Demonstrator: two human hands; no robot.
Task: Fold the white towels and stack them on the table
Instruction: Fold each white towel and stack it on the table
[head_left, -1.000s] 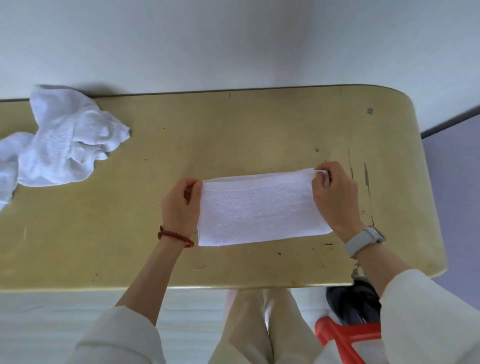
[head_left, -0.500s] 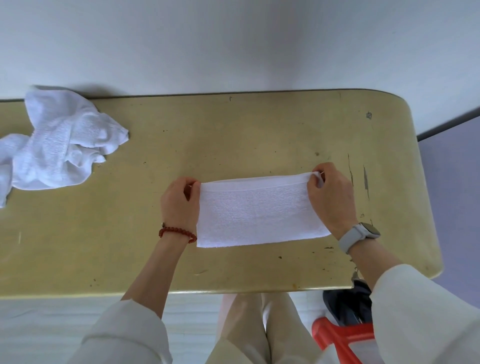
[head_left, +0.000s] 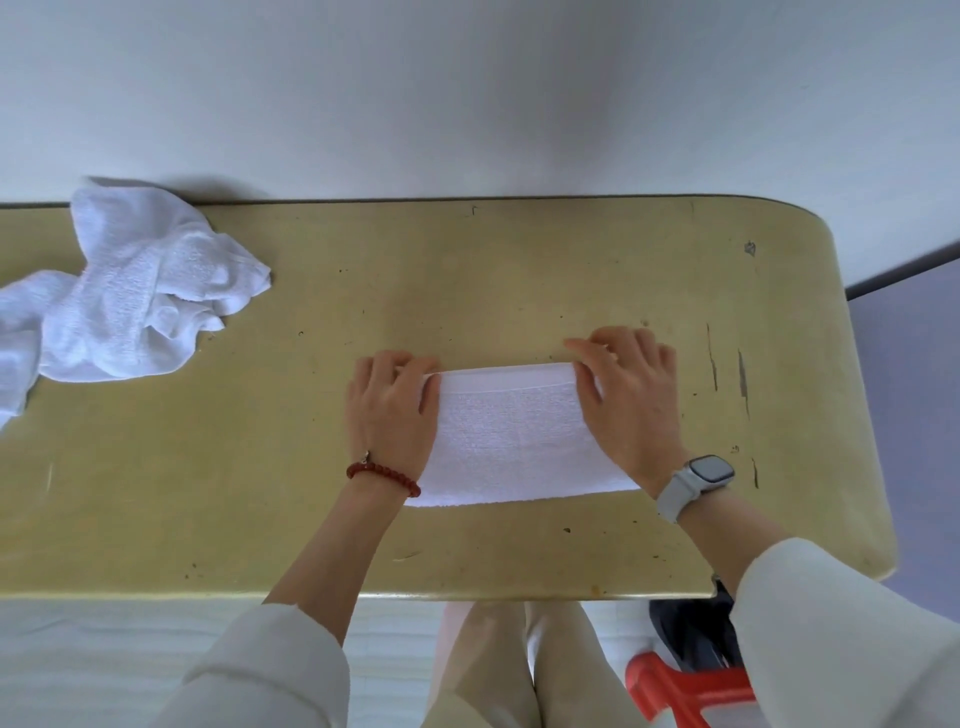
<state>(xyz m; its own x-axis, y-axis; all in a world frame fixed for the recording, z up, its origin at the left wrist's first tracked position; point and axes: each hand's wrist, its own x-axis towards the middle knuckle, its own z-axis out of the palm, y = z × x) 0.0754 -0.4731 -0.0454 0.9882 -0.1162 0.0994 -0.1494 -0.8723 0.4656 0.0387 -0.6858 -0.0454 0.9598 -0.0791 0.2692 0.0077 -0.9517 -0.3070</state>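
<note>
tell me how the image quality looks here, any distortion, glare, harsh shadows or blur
Head view: wide-angle distortion bows the table edges; light is soft and even, with a faint sheen on the tabletop rather than glare; a soft shadow sits behind the crumpled towel; the folded towel, left hand and right hand look slightly soft, without obvious motion smear.

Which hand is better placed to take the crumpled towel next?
Left, probably. The left hand rests on the folded towel on the side nearer the crumpled towel at the table's left end; the right hand lies farther away.
</note>
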